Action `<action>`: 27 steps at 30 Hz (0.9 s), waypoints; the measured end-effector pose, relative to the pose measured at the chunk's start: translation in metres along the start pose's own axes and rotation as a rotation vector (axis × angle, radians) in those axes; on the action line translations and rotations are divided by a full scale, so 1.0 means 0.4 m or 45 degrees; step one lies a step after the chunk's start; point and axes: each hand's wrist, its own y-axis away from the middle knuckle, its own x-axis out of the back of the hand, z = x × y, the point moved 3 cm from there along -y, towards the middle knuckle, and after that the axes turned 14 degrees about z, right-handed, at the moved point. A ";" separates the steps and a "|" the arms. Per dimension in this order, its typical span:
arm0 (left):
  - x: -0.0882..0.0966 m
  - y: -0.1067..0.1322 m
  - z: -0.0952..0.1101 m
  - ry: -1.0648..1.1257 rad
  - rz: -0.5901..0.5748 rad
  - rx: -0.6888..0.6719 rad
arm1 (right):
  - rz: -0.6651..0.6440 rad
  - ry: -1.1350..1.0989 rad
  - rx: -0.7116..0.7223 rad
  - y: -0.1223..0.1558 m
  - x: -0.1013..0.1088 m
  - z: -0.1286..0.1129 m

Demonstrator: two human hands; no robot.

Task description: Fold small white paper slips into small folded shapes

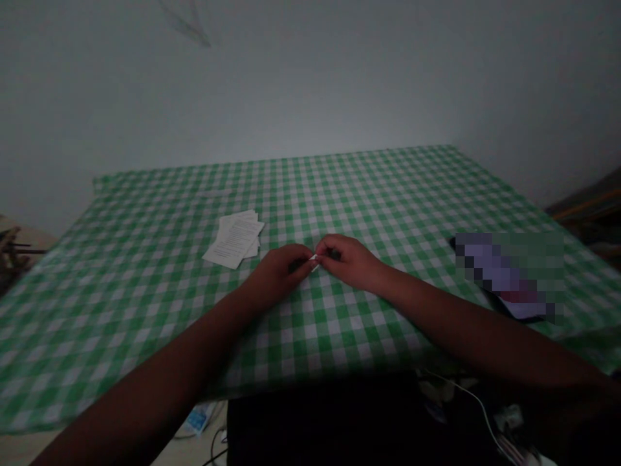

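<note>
Close together over the middle of the table, my left hand [286, 266] and my right hand [350, 260] meet at their fingertips. Thumb and fingers of both hands pinch a small white piece [315, 259], which looks like paper; most of it is hidden by the fingers. To the left of my left hand lies a loose, fanned stack of printed paper sheets [233, 241], with lines of small text on the top one. Neither hand touches the stack.
A green and white checked cloth [339, 194] covers the table. On the right lies a dark-edged, phone-like object [504, 278], blurred by pixelation. A pale wall [310, 77] stands behind. Below the front edge are a white cable [478, 401] and a blue packet [198, 421].
</note>
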 end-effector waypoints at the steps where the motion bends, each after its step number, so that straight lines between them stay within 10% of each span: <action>1: 0.004 -0.001 0.002 0.014 0.025 -0.002 | -0.015 -0.006 -0.006 0.001 0.001 -0.003; 27: 0.014 -0.009 0.010 0.045 0.185 0.109 | 0.034 -0.073 -0.140 0.001 0.004 0.005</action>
